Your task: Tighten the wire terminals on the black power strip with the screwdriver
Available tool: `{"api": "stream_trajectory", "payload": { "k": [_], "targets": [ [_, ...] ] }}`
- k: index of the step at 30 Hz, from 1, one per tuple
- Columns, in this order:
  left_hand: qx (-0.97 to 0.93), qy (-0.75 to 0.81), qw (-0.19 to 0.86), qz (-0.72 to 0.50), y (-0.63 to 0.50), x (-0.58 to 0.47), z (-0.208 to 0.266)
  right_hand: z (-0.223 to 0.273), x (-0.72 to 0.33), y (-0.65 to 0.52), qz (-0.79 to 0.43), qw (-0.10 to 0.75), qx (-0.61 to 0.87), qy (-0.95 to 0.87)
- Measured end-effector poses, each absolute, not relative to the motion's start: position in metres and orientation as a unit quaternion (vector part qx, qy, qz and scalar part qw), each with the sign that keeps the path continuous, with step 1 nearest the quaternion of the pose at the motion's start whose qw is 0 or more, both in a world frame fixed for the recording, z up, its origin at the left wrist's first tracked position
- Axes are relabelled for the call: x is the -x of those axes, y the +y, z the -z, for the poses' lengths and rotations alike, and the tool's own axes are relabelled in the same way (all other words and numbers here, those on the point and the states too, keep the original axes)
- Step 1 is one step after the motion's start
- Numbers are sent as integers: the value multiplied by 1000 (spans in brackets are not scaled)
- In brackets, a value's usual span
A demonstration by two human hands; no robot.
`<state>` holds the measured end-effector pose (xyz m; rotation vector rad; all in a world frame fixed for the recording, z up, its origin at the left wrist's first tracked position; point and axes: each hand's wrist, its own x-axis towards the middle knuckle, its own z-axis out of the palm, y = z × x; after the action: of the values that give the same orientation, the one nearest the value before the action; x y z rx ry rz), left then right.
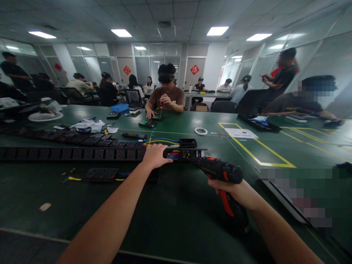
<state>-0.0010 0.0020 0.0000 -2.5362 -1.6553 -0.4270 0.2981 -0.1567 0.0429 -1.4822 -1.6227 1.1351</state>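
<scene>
A long black power strip (90, 154) with a row of sockets lies across the green table. My left hand (156, 156) is closed around it near its right end, where coloured wires (173, 155) show inside the housing. In my right hand (229, 187) is a black and orange cordless screwdriver (220, 169), gripped by its handle. Its tip points left at the strip's end, by the small metal terminals (186, 154); whether it touches a screw I cannot make out. A separate short socket piece (100, 174) with yellow and blue wires lies nearer me, left of my forearm.
More socket strips (82, 139) lie behind the held one, with a pen-shaped electric screwdriver (134, 136) beyond. A white tape roll (201, 131), a paper sheet (241, 133) and yellow floor-style tape lines (264, 157) are farther right. A co-worker (165, 95) sits opposite, handling a circuit board (156, 117).
</scene>
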Motion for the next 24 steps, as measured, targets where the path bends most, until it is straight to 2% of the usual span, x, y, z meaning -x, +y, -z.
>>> {"api": "stream_trajectory", "payload": {
  "k": [24],
  "targets": [
    [832,-533,53,147,5,2,5,-48,-292,-158,-422,328,562,-631]
  ]
}}
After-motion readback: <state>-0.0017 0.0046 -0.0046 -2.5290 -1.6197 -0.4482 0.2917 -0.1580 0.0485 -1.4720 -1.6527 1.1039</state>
